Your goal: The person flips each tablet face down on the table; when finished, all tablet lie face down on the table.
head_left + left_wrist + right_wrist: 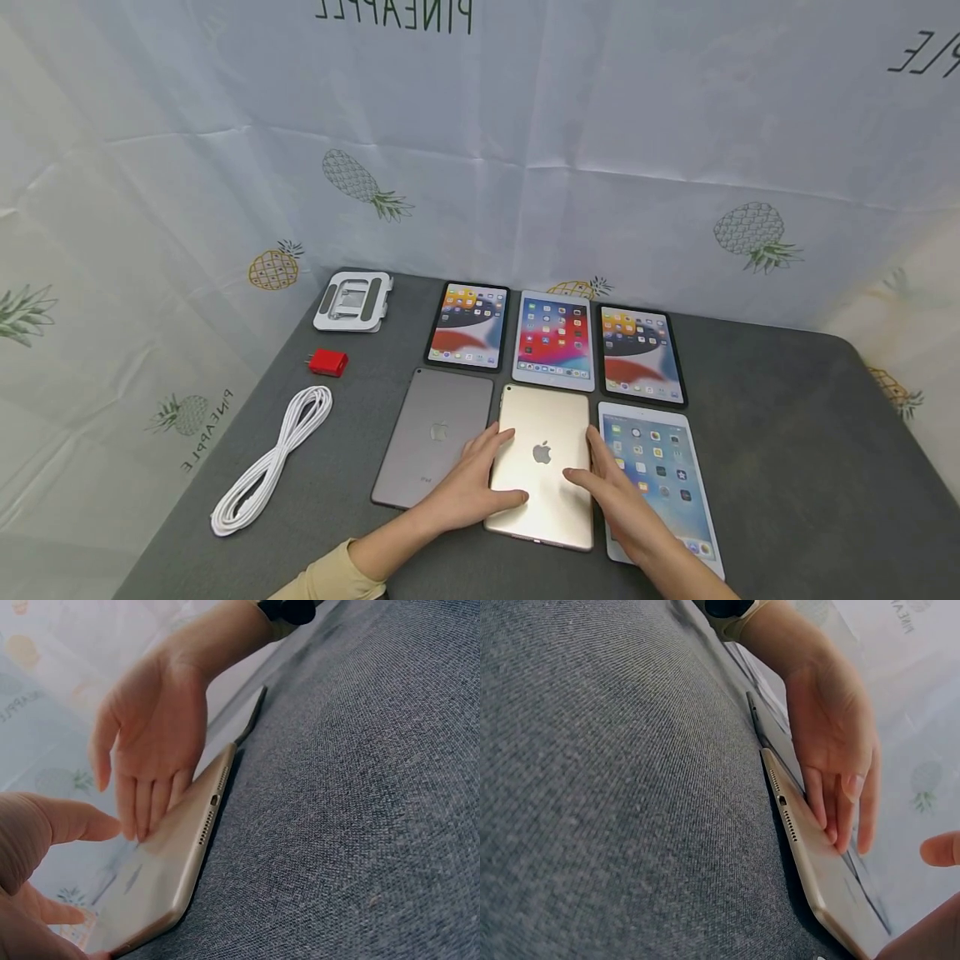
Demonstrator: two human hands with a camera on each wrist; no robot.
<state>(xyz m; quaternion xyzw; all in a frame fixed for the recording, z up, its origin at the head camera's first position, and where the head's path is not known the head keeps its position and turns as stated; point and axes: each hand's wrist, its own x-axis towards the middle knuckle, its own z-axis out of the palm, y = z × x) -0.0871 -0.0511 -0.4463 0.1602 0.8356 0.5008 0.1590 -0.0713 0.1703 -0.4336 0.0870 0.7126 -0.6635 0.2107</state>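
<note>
A gold tablet (543, 417) lies face down in the middle of the near row, its back with the apple logo upward. My left hand (468, 487) is at its left edge, fingers fairly straight, thumb over the back. On the opposite edge is my right hand (618, 496), its thumb above the back and its fingers along the side. The left wrist view shows the tablet's port end (214, 801) low on the cloth. A grey tablet (435, 425) lies face down to the left. Partly under the right hand, a white tablet (660, 467) shows its lit screen.
Behind stand out three lit tablets: a black one (468, 325), a white one (555, 340) and another black one (642, 354). On the left are a folded white stand (352, 300), a red charger plug (327, 362) and a coiled white cable (272, 458). A pineapple-print curtain (525, 150) hangs behind.
</note>
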